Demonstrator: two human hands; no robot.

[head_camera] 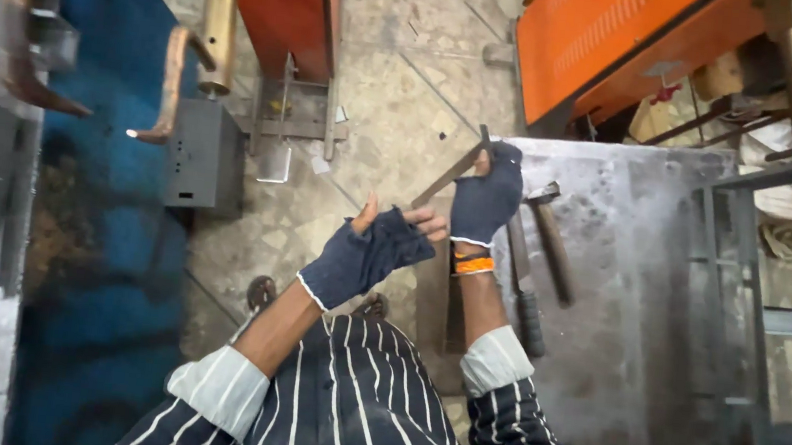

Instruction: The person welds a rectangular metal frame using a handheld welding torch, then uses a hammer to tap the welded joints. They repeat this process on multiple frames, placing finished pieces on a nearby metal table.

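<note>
- The right hand [486,201], in a dark fingerless glove with an orange band at the wrist, is clenched around the upper part of a thin flat metal strip [450,177], which slants down and to the left, held up above the floor.
- The left hand [375,250], gloved the same way, lies with fingers loosely spread at the strip's lower end; whether it grips the strip or only touches it cannot be told.
- Just right of the hands, a hammer [553,239] and a long dark-handled tool [521,290] lie on a grey metal sheet [645,278].
- Further out stand an orange machine [611,39] and, to the left, a copper arm [171,86] with a glowing tip over a grey box [205,155].
- Risk, as I judge it: the strip's edges could cut the bare fingertips if it slips through the one-handed hold, and a swinging end could knock against the tools beside it.
</note>
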